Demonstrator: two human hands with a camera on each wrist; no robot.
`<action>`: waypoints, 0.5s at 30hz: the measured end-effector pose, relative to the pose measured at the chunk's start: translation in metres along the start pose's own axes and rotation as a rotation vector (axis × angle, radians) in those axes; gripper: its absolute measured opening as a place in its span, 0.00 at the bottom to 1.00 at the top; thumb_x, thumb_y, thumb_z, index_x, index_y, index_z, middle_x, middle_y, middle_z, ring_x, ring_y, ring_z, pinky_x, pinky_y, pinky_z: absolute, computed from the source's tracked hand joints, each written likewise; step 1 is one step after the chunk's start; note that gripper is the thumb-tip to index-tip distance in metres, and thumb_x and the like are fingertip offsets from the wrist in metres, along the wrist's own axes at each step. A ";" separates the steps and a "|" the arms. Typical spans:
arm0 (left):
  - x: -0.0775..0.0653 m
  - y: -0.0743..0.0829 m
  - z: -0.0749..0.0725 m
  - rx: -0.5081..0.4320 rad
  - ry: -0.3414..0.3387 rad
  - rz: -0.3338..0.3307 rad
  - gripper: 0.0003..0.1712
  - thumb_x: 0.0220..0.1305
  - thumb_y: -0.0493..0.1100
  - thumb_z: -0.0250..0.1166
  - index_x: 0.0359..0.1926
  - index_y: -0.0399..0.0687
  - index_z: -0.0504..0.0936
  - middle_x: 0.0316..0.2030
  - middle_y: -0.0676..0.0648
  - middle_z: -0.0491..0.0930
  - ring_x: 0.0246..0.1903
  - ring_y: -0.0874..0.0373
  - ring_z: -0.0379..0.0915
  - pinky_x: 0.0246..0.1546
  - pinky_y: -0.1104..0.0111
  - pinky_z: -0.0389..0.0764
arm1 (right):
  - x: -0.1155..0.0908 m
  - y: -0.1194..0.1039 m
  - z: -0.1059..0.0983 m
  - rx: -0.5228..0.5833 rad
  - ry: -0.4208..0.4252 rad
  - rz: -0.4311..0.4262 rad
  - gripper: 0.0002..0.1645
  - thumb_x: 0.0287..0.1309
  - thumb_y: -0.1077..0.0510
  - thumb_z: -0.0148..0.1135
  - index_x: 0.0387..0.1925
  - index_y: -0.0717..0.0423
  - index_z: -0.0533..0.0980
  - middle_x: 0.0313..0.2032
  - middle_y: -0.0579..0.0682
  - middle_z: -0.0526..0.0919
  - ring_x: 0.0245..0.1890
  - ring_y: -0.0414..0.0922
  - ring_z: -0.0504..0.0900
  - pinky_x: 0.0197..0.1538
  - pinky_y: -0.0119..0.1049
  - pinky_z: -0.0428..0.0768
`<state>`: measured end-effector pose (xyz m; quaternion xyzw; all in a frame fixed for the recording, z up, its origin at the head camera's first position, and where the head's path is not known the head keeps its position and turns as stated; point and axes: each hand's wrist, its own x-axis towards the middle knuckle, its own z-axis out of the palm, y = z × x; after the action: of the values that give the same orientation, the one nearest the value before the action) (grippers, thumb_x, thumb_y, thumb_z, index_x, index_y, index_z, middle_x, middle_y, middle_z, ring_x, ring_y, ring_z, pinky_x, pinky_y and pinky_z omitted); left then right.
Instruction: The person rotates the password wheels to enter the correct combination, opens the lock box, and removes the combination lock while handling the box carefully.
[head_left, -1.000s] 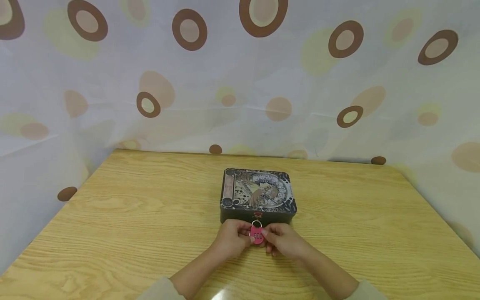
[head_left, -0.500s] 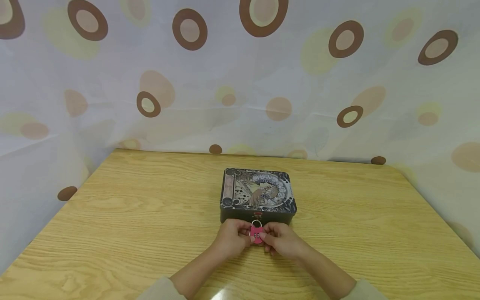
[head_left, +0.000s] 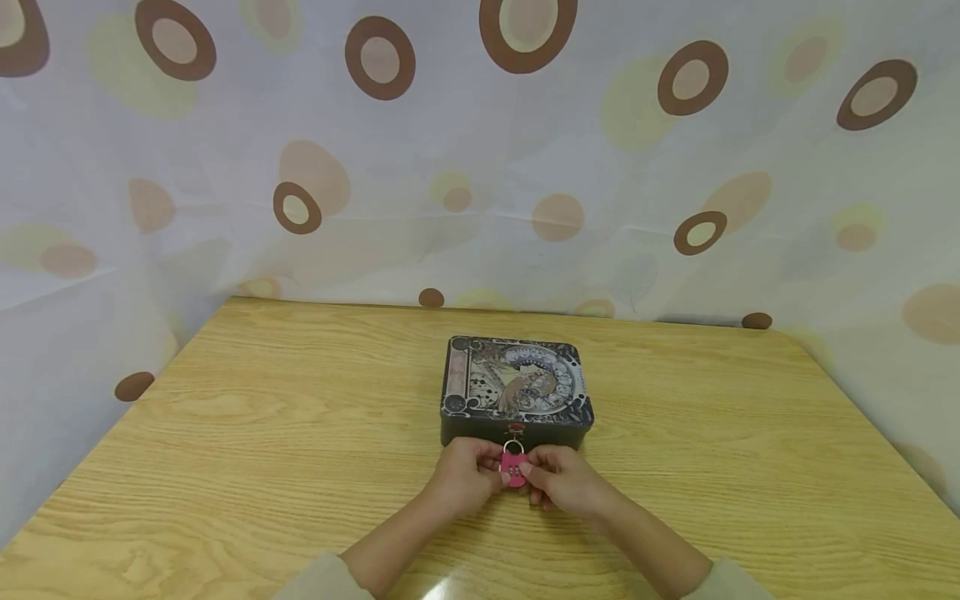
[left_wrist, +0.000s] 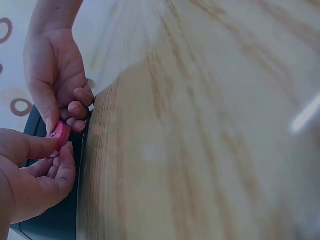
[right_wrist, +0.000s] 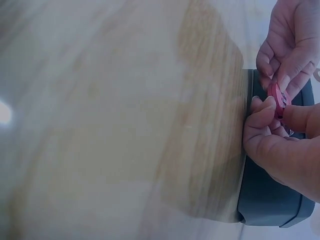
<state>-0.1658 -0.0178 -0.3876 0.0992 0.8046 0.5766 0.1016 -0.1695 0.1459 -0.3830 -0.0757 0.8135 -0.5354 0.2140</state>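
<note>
A pink combination padlock (head_left: pixel 513 477) with number dials and a silver shackle hangs at the front latch (head_left: pixel 515 429) of a dark tin box (head_left: pixel 517 383) with a printed lid. The lid is down. My left hand (head_left: pixel 463 479) pinches the padlock's left side between thumb and fingers. From the right, my right hand (head_left: pixel 568 482) pinches it too, its thumb lying over the dials. In the left wrist view both hands meet at the padlock (left_wrist: pixel 61 132) in front of the box. The right wrist view shows the padlock (right_wrist: pixel 278 99) partly hidden by fingers.
The box stands on a wood-grain table (head_left: pixel 300 400), near its middle. Behind the table hangs a pale cloth (head_left: pixel 450 150) with brown rings and spots. A bright light reflection (head_left: pixel 437 590) shows at the table's near side.
My right thumb has shifted slightly left across the padlock's dials, covering more of them. The left hand and the box have stayed in place.
</note>
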 end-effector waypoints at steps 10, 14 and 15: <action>0.001 -0.001 0.000 0.011 0.001 0.017 0.11 0.48 0.26 0.63 0.37 0.24 0.80 0.27 0.39 0.81 0.24 0.62 0.74 0.25 0.75 0.79 | 0.000 0.000 -0.001 -0.015 -0.006 -0.014 0.14 0.65 0.62 0.48 0.35 0.73 0.73 0.21 0.46 0.77 0.20 0.37 0.71 0.22 0.27 0.72; 0.000 -0.001 -0.001 0.005 0.000 0.023 0.12 0.48 0.26 0.62 0.37 0.23 0.80 0.27 0.39 0.81 0.24 0.62 0.73 0.24 0.74 0.79 | 0.000 0.000 -0.001 0.004 0.007 0.003 0.15 0.65 0.61 0.48 0.35 0.73 0.73 0.19 0.46 0.74 0.20 0.37 0.71 0.23 0.27 0.72; 0.000 -0.001 -0.001 0.002 0.000 0.022 0.12 0.48 0.26 0.62 0.37 0.23 0.80 0.27 0.39 0.81 0.23 0.62 0.73 0.24 0.74 0.79 | 0.000 -0.001 -0.001 0.013 0.010 0.006 0.15 0.65 0.61 0.47 0.35 0.73 0.73 0.19 0.45 0.73 0.20 0.37 0.70 0.23 0.27 0.72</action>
<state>-0.1666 -0.0190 -0.3883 0.1081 0.8040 0.5769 0.0951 -0.1697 0.1466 -0.3820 -0.0694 0.8113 -0.5404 0.2120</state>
